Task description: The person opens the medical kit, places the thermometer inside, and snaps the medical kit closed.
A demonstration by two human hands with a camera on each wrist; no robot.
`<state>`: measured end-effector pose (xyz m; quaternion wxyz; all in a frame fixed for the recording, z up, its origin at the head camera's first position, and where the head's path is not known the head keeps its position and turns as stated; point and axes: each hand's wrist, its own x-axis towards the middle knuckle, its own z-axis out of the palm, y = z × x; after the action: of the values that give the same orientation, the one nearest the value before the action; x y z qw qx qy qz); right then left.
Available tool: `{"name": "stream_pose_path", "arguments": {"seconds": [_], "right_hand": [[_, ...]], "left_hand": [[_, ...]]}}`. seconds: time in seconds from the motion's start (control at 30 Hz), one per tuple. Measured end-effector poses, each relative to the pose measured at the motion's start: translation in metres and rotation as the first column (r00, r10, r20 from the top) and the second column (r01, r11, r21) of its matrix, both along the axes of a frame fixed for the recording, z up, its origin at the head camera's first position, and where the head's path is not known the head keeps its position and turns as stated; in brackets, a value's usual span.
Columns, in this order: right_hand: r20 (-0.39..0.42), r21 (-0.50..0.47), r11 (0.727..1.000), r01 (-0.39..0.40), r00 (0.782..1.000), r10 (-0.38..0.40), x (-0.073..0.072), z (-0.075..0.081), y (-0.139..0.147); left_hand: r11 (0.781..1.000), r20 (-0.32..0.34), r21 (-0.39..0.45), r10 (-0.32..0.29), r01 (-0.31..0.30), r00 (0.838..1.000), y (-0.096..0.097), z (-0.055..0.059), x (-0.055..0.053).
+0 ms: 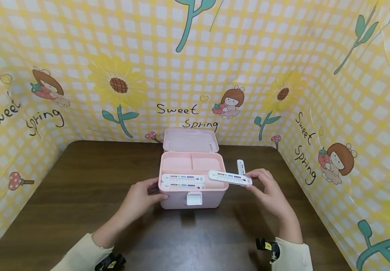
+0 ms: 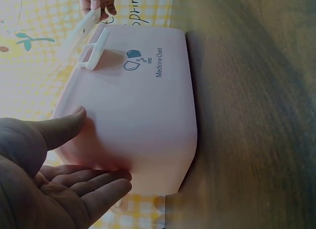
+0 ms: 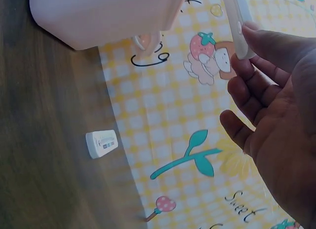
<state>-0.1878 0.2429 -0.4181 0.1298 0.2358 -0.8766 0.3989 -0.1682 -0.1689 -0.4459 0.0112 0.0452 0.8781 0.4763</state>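
1. White, thermometer-printed strip (image 1: 227, 177): the right hand (image 1: 271, 192) pinches its right end between thumb and fingertips, the remaining fingers loosely bent. It is held up, left end over the box's front compartment (image 1: 213, 184), right end out past the right rim; whether it touches that rim I cannot tell.
2. The left hand (image 1: 144, 194) lies against the pink box (image 1: 174, 202) at its front left corner, thumb on the front, the other fingers nearly straight along the left side, thumb and fingers spread apart.
3. Two similar strips (image 1: 182, 178) lie side by side in the front compartment, towards its left end.
4. Behind it, a divider (image 1: 192, 162) parts two rear compartments.
5. The white latch (image 1: 195, 198) is on the box's front; the lid (image 1: 190, 140) stands open at the back.
6. Right of the box, a small white piece (image 1: 240, 166) lies near the far edge of the brown table (image 1: 79, 188).
7. Beyond that edge hangs yellow-checked cloth (image 1: 167, 82).
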Motion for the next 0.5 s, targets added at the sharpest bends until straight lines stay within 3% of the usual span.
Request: {"name": "stream_pose_path", "arguments": {"seconds": [0.27,0.5], "right_hand": [[-0.008,0.098,0.99,-0.097,0.995,0.099,-0.004,0.006,-0.011],[-0.056,0.218,0.964,-0.152,0.984,0.168,-0.018,0.014,-0.017]], "left_hand": [[1.0,0.012,-0.004,0.004,-0.004,1.0,0.001,-0.003,0.004],[1.0,-0.016,0.0,0.001,-0.001,1.0,0.001,0.0,0.001]]}}
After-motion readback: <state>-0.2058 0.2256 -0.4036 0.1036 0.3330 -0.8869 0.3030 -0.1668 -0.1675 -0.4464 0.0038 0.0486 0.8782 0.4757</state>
